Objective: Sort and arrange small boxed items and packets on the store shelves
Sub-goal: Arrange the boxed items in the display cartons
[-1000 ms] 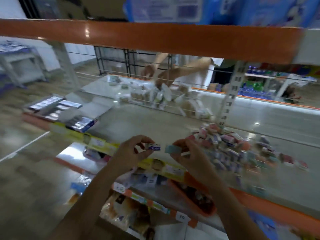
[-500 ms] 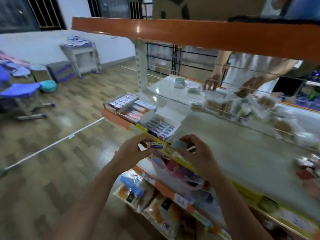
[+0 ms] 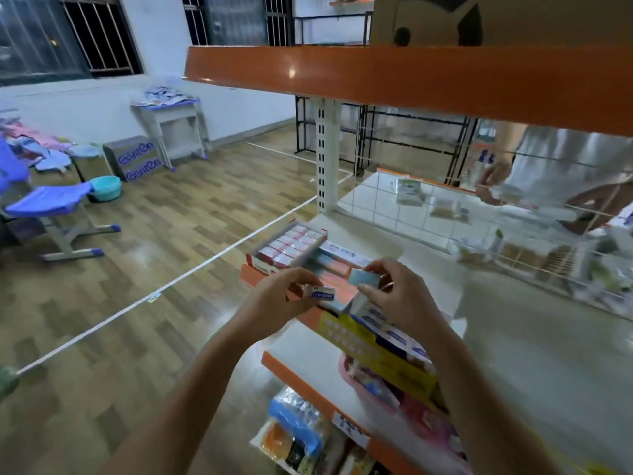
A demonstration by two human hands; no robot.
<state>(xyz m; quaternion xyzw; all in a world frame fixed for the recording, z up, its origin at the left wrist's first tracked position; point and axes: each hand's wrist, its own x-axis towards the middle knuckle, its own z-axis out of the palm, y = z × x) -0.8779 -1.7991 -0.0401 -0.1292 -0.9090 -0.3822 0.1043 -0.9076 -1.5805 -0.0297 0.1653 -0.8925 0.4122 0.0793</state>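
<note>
Pale-blue small box [image 3: 364,279] is pinched by the right hand [image 3: 400,296]; a white, blue-labelled box [image 3: 320,292] is gripped by the left hand [image 3: 281,299], just short of the red-box display tray [image 3: 287,246] ahead-left.

Middle shelf [image 3: 534,365]: pale and glossy, yellow strip along its front lip.
Tray of red-and-white boxes [image 3: 291,245]: sits at the shelf's left corner, by the white upright post [image 3: 327,156].
Flat packs [image 3: 337,265]: lying just right of that tray, blurred.
Wire divider [image 3: 479,234]: runs across the shelf behind the tray.
Lower shelf [image 3: 308,351]: below the tray, orange-edged; pink basket [image 3: 383,392] rests on it.
</note>
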